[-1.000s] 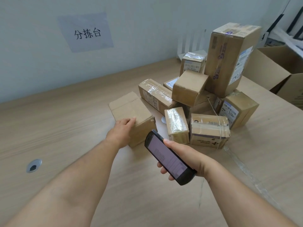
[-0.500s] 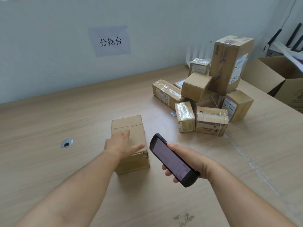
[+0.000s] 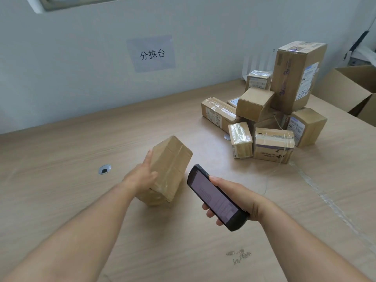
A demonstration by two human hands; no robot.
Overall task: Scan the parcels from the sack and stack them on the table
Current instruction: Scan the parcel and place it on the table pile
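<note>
A plain brown cardboard parcel stands tilted on one edge on the wooden table, apart from the pile. My left hand holds its left side, thumb on the near face, fingers hidden behind. My right hand grips a black handheld scanner, screen up, just right of that parcel. A pile of several taped parcels lies at the right back, topped by a tall box.
A round cable hole sits in the table left of my hand. An open cardboard carton stands at the far right edge. A paper sign hangs on the wall behind.
My left hand pulled the plain parcel away from the pile toward me, then tipped it up onto an edge. The scanner stayed in my right hand.
</note>
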